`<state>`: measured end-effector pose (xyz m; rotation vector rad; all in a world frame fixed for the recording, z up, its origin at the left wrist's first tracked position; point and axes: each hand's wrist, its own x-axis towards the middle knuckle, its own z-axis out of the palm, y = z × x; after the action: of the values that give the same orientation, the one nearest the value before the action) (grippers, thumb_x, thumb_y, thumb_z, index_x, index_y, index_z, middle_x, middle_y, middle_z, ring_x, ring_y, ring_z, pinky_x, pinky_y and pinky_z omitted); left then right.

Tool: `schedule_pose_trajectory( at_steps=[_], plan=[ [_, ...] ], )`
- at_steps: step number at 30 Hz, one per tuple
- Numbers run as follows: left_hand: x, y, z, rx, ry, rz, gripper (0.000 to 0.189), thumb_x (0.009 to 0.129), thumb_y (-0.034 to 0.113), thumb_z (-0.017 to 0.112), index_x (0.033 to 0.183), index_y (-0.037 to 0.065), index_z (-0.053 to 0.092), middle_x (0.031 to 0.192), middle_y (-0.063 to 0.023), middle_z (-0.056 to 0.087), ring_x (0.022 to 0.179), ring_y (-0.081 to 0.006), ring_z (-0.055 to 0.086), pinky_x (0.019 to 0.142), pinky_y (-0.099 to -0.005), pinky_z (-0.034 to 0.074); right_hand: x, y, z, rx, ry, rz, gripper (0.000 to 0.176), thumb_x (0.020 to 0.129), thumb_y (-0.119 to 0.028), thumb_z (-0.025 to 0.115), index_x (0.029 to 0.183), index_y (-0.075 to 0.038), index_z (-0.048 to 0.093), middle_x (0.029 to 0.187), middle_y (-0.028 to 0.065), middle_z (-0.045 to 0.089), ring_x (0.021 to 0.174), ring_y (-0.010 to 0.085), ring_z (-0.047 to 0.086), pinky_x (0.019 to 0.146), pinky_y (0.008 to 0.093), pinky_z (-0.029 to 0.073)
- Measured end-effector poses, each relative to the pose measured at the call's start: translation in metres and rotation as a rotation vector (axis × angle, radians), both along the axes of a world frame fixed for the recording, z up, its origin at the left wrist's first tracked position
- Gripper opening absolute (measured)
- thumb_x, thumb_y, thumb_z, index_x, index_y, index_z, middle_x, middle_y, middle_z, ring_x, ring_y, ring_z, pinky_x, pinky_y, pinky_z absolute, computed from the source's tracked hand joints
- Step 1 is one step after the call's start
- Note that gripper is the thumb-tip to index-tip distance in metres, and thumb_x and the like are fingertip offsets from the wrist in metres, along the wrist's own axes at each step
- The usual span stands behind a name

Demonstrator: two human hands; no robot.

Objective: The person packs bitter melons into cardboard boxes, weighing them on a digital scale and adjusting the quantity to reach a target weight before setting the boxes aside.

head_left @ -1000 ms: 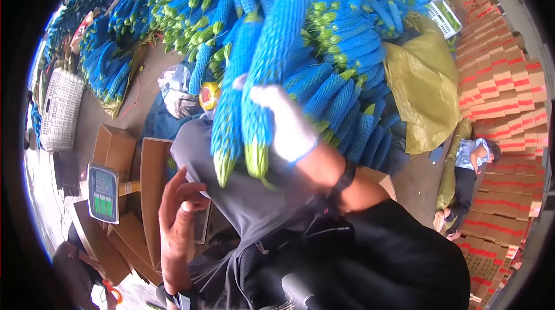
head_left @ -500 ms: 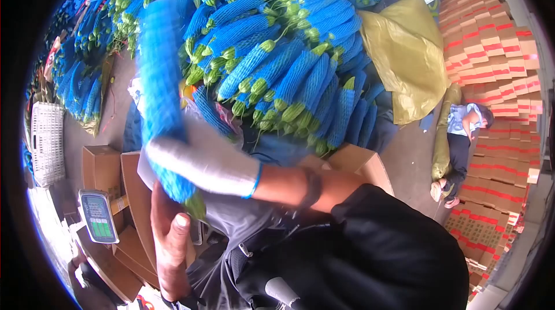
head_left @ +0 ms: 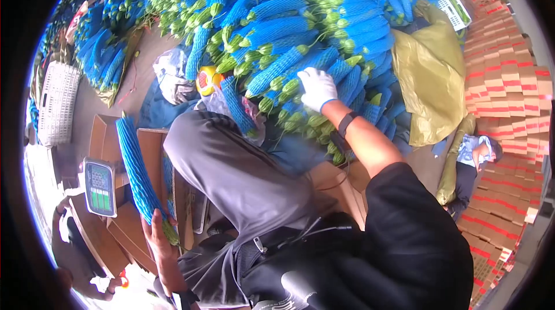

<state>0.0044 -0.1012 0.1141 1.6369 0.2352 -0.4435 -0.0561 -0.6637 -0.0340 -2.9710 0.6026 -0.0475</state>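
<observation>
A long green vegetable in blue net sleeving (head_left: 136,165) stands tilted above the cardboard boxes at the left. Around its lower end my bare left hand (head_left: 160,242) is closed. My right hand (head_left: 317,88), in a white glove, lies on the front part of a large pile of similar netted vegetables (head_left: 274,70), green ends showing. Its fingers touch the pile; whether they grip a piece is too small to tell.
Open cardboard boxes (head_left: 105,139) and a scale display (head_left: 100,187) are at the left, below a white crate (head_left: 59,103). Yellow sheeting (head_left: 430,78) lies right of the pile. Another person (head_left: 471,162) is near stacked cartons (head_left: 503,185). A second person (head_left: 75,246) shows at lower left.
My right hand has let go of the netted vegetable and moved up and right to the pile. The vegetable is now in my left hand, lower and further left. The view has shifted.
</observation>
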Motion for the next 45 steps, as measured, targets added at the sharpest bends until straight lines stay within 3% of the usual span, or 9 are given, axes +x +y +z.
schedule_pose_trajectory(
  at_steps=[5, 10, 12, 16, 23, 26, 29, 34, 45],
  plan=[
    [-0.007, 0.020, -0.034, -0.044, 0.079, 0.149, 0.028, 0.102, 0.028, 0.070, 0.118, 0.007, 0.060, 0.093, -0.0047, 0.063, 0.073, -0.0127, 0.062, 0.065, -0.0271, 0.051, 0.039, 0.001, 0.015, -0.225, 0.374, 0.245, 0.033, 0.085, -0.022, 0.070, 0.117, -0.014, 0.068, 0.119, 0.0110, 0.065, 0.114, 0.0306, 0.062, 0.098, 0.0470, 0.047],
    [-0.015, 0.036, -0.053, -0.043, 0.060, 0.232, 0.028, 0.102, 0.028, 0.071, 0.118, 0.007, 0.061, 0.094, -0.0052, 0.063, 0.073, -0.0127, 0.061, 0.065, -0.0270, 0.051, 0.027, -0.002, 0.008, -0.138, 0.218, 0.223, 0.052, 0.080, -0.034, 0.078, 0.125, -0.009, 0.068, 0.119, 0.0145, 0.068, 0.121, 0.0322, 0.061, 0.109, 0.0472, 0.045],
    [-0.018, 0.043, -0.056, -0.065, 0.048, 0.214, 0.029, 0.102, 0.029, 0.071, 0.118, 0.008, 0.060, 0.094, -0.0052, 0.063, 0.074, -0.0126, 0.061, 0.066, -0.0270, 0.050, 0.012, 0.002, 0.007, -0.010, -0.165, -0.093, 0.058, 0.079, -0.039, 0.080, 0.125, -0.007, 0.067, 0.129, 0.0163, 0.066, 0.127, 0.0340, 0.059, 0.113, 0.0458, 0.044],
    [-0.020, 0.037, -0.055, -0.051, 0.040, 0.272, 0.029, 0.103, 0.034, 0.069, 0.113, 0.008, 0.061, 0.088, -0.0026, 0.060, 0.074, -0.0109, 0.060, 0.067, -0.0269, 0.049, -0.031, 0.014, 0.012, 0.122, 0.038, -0.732, 0.094, 0.076, -0.056, 0.084, 0.149, -0.006, 0.052, 0.142, 0.0238, 0.060, 0.128, 0.0396, 0.060, 0.109, 0.0478, 0.050],
    [-0.020, 0.025, -0.074, 0.084, 0.044, 0.372, 0.029, 0.101, 0.033, 0.072, 0.117, 0.011, 0.060, 0.087, -0.0005, 0.058, 0.071, -0.0106, 0.058, 0.063, -0.0279, 0.050, -0.003, -0.001, 0.031, 0.322, 0.421, -0.805, 0.121, 0.078, -0.067, 0.079, 0.160, 0.003, 0.023, 0.147, 0.0284, 0.059, 0.132, 0.0408, 0.063, 0.108, 0.0483, 0.053],
    [-0.022, 0.033, -0.095, 0.205, 0.004, 0.361, 0.031, 0.100, 0.033, 0.072, 0.115, 0.009, 0.059, 0.084, -0.0006, 0.055, 0.066, -0.0106, 0.052, 0.057, -0.0294, 0.045, -0.004, -0.039, 0.000, 0.325, 0.463, -0.535, 0.080, 0.086, -0.062, 0.074, 0.122, 0.009, 0.073, 0.130, 0.0272, 0.071, 0.124, 0.0396, 0.068, 0.102, 0.0459, 0.053],
    [-0.022, 0.028, -0.098, 0.269, -0.041, 0.397, 0.042, 0.103, 0.038, 0.070, 0.124, 0.006, 0.053, 0.094, -0.0029, 0.057, 0.081, -0.0150, 0.054, 0.072, -0.0352, 0.048, -0.031, -0.047, -0.023, 1.011, -0.115, -0.823, 0.052, 0.088, -0.049, 0.075, 0.109, -0.002, 0.076, 0.101, 0.0070, 0.071, 0.093, 0.0217, 0.064, 0.083, 0.0399, 0.053],
    [-0.020, 0.057, -0.143, 0.575, 0.050, 0.237, 0.061, 0.095, 0.045, 0.075, 0.128, 0.000, 0.050, 0.103, -0.0221, 0.071, 0.095, -0.0350, 0.071, 0.086, -0.0468, 0.054, -0.054, -0.036, 0.002, 1.695, -0.512, -0.737, 0.039, 0.089, -0.028, 0.065, 0.118, -0.002, 0.064, 0.098, 0.0112, 0.067, 0.092, 0.0268, 0.067, 0.085, 0.0398, 0.057],
    [0.006, 0.049, -0.114, 0.551, 0.035, 0.312, 0.117, 0.083, 0.063, 0.080, 0.163, -0.004, 0.026, 0.142, -0.0305, 0.058, 0.132, -0.0423, 0.060, 0.111, -0.0479, 0.048, 0.073, 0.170, 0.247, 1.530, -0.256, -0.065, 0.040, 0.106, -0.029, 0.058, 0.135, -0.003, 0.058, 0.101, 0.0120, 0.071, 0.080, 0.0170, 0.070, 0.070, 0.0310, 0.060]
  ],
)
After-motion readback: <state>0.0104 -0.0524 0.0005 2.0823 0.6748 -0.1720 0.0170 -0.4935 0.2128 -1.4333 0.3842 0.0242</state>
